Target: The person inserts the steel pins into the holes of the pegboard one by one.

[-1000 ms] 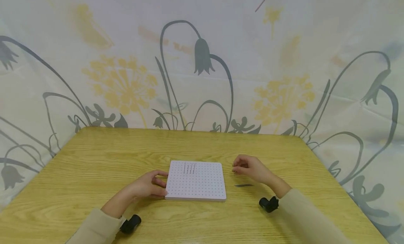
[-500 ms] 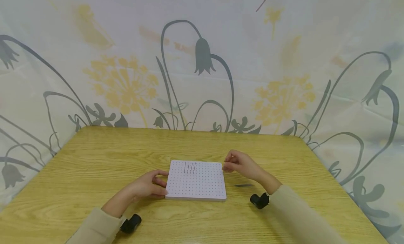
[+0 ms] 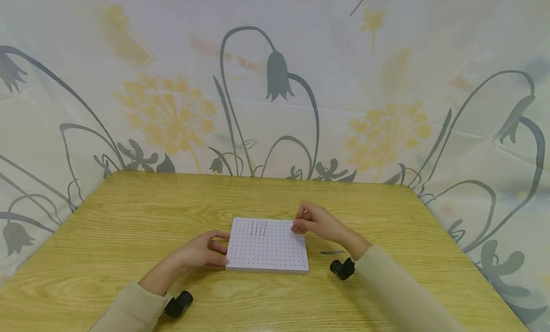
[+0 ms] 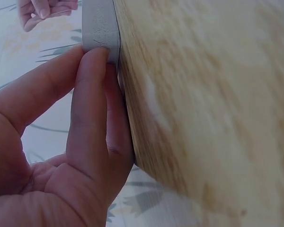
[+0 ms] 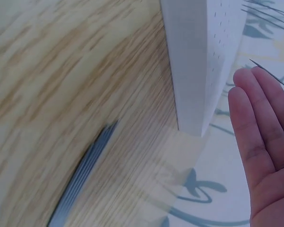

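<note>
A white pegboard [image 3: 266, 252] dotted with rows of small holes lies flat on the wooden table. Several thin dark rods [image 3: 259, 228] stand in its far part, left of the middle. My left hand [image 3: 199, 251] holds the board's left edge, thumb at the near corner; in the left wrist view a fingertip [image 4: 94, 59] presses the board's side. Over the far right corner of the board, my right hand [image 3: 320, 223] pinches one thin metal rod [image 5: 265, 70], whose tip pokes out past the fingers. The thumb is mostly out of the right wrist view.
A small bundle of grey metal rods [image 3: 332, 252] lies on the table [image 3: 258, 303] just right of the board. Black wrist cameras [image 3: 342, 269] hang below both sleeves. A flower-printed curtain [image 3: 189, 84] rises behind the table.
My right hand has moved left with its rod, from beside the board to over the far right corner. My left hand and the board stay in place.
</note>
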A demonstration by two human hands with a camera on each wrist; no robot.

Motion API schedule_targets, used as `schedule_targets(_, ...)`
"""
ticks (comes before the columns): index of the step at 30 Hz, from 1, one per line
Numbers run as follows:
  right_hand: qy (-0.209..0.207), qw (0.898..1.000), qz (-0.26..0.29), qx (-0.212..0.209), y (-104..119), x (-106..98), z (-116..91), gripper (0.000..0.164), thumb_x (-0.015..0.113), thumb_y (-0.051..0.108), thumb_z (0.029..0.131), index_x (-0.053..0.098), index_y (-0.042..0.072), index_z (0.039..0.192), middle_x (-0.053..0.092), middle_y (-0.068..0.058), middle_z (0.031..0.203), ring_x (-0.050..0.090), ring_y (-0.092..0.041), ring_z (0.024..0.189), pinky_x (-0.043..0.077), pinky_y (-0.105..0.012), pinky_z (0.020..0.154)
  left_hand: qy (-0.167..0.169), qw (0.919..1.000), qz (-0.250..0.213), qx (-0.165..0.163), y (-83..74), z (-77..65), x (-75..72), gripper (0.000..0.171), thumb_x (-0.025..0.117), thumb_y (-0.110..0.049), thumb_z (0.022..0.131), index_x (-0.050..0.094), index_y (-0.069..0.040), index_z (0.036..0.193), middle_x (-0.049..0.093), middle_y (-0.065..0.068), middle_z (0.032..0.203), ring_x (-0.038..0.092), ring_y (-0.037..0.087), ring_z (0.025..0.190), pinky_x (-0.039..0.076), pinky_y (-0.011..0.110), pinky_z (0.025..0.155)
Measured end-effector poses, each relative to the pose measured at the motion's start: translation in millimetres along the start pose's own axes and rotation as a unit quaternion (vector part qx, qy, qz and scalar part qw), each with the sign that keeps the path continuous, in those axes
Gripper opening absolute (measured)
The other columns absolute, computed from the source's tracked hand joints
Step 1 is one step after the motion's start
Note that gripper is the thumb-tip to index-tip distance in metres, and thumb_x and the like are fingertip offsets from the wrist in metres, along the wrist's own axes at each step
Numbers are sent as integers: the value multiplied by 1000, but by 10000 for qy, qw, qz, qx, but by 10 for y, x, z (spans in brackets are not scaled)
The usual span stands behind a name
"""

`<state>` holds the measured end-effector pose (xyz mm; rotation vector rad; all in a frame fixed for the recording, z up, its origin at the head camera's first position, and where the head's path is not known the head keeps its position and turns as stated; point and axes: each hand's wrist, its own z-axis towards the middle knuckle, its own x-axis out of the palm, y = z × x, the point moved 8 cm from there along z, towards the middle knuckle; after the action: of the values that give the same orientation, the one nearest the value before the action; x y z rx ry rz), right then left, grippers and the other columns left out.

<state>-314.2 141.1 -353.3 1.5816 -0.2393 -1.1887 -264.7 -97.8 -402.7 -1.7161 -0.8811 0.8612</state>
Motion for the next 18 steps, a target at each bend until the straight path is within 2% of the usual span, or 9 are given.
schedule_targets(18, 448, 9989, -117, -72, 128, 222, 263, 8, 52, 1, 94, 47, -1, 90, 68, -16, 89, 66, -24, 80, 55, -32, 68, -34, 10000, -28, -19, 3, 6, -10, 65, 68, 6, 79, 34, 10, 134, 50, 19, 100, 58, 22, 82, 54, 36, 74)
